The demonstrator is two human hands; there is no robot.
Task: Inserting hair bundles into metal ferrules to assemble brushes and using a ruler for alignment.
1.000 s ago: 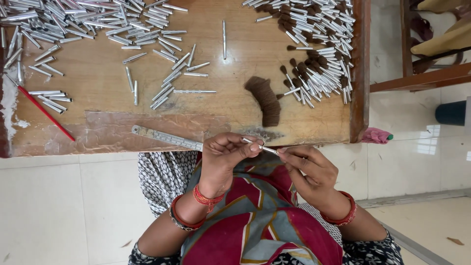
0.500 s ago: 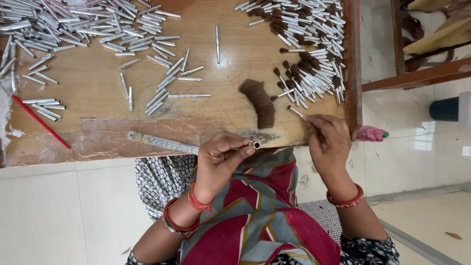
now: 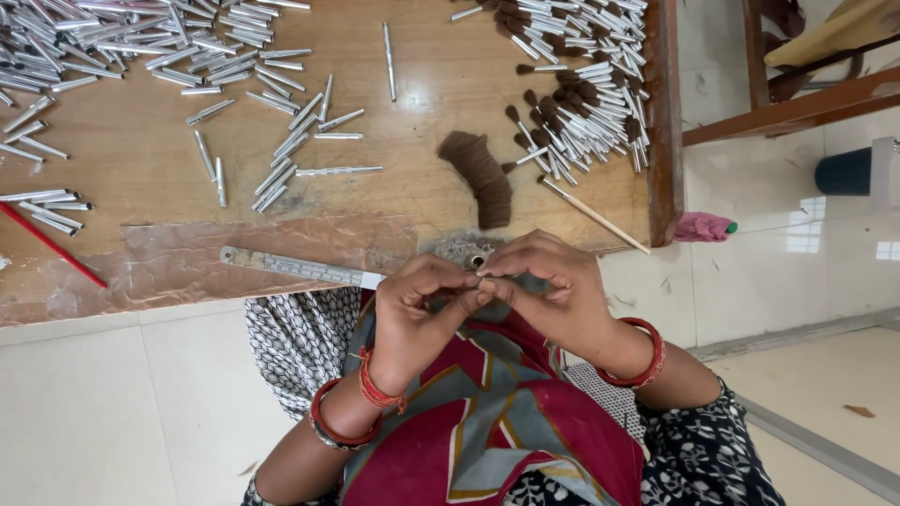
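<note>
My left hand [image 3: 422, 314] and my right hand [image 3: 555, 292] meet fingertip to fingertip over my lap, just below the edge of the wooden board [image 3: 661, 122]. Between them they pinch a small silver metal tube [image 3: 479, 263], seen end-on; most of it is hidden by the fingers. Anything else in the right fingers is hidden. A tuft of brown hair [image 3: 480, 176] lies on the board just above the hands. A thin wooden stick [image 3: 592, 215] lies beside it.
Several loose silver tubes [image 3: 281, 159] are scattered over the board, with a big heap [image 3: 103, 37] at the top left. Finished brown-tipped brushes [image 3: 581, 84] are piled top right. A metal ruler [image 3: 291, 267], a red stick [image 3: 52, 245] and a pink cloth [image 3: 703, 227] lie nearby.
Half a second ago my right hand was out at the board's edge near the brush pile. It has come back to join my left hand on the tube.
</note>
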